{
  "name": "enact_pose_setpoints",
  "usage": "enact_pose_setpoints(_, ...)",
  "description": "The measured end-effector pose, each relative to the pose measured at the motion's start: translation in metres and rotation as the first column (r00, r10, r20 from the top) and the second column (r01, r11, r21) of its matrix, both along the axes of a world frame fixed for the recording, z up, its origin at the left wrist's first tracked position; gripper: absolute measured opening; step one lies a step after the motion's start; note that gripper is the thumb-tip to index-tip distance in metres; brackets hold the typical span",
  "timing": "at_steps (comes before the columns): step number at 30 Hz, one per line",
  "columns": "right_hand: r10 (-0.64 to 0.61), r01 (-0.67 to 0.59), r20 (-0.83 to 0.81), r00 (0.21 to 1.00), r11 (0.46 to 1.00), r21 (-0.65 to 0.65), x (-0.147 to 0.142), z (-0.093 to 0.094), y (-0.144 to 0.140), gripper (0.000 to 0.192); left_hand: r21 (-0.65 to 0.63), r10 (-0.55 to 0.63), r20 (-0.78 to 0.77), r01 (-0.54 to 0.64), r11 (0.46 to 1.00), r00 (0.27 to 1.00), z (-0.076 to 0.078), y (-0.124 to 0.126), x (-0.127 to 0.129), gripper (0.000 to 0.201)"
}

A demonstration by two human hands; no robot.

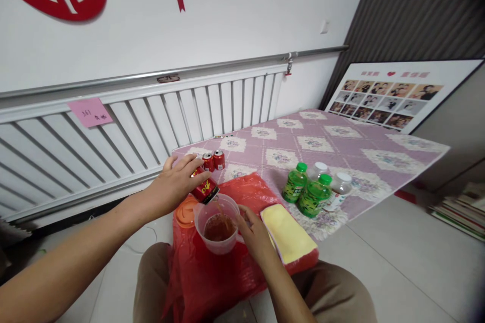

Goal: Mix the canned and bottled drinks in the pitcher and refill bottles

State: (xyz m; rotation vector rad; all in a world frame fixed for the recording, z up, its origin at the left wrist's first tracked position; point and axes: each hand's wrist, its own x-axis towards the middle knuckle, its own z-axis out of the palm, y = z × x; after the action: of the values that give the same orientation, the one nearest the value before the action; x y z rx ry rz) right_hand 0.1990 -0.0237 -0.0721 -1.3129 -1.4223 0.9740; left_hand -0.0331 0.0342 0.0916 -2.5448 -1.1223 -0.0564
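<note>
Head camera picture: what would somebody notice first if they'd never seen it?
First, the left hand tipping a red can so brown drink pours into the clear cup on the red plastic sheet, which the right hand steadies. Next, the green bottles to the right on the table.

Both arms are bare, with no sleeves in sight. The left hand [178, 181] and the right hand [255, 234] have no gloves, rings or watch. The legs are in plain tan trousers [333, 287], seen at both knees.
</note>
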Motion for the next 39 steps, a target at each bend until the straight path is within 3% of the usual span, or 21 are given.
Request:
enact_pose_setpoints(8, 0.009, -0.009, -0.031, 0.999, 1.0, 0.006, 0.001, 0.0, 0.0, 0.035, 0.062, -0.057, -0.115, 0.064, 0.996, 0.992, -0.01, 0.001, 0.006, 0.053)
enact_pose_setpoints(14, 0.019, -0.019, -0.065, 0.998, 1.0, 0.009, 0.001, -0.003, 0.0, 0.034, 0.131, -0.157, -0.112, 0.171, 0.977, 0.981, -0.027, -0.003, 0.01, 0.047)
enact_pose_setpoints(21, -0.001, 0.001, -0.039, 0.999, 1.0, 0.005, 0.001, 0.001, 0.001, 0.038, 0.319, -0.294, -0.14, 0.325, 0.89, 0.945, -0.053, -0.011, 0.02, 0.03)
enact_pose_setpoints(27, -0.008, 0.008, -0.041, 0.999, 1.0, -0.001, 0.001, -0.002, 0.001, 0.042, 0.471, -0.357, -0.097, 0.359, 0.806, 0.929, -0.064, -0.011, 0.026, 0.018)
enact_pose_setpoints(32, -0.004, 0.005, -0.045, 0.999, 1.0, 0.007, 0.001, -0.006, 0.003, 0.039, 0.482, -0.339, -0.086, 0.337, 0.809, 0.937, -0.066, -0.014, 0.027, 0.018)
enact_pose_setpoints(36, 0.016, -0.015, -0.067, 0.998, 1.0, 0.014, 0.002, -0.006, 0.003, 0.037, 0.442, -0.253, -0.022, 0.236, 0.865, 0.967, -0.069, -0.017, 0.022, 0.025)
enact_pose_setpoints(39, 0.031, -0.03, -0.097, 0.995, 0.999, 0.011, 0.001, -0.005, 0.002, 0.037, 0.385, -0.235, -0.03, 0.228, 0.894, 0.971, -0.073, -0.019, 0.017, 0.025)
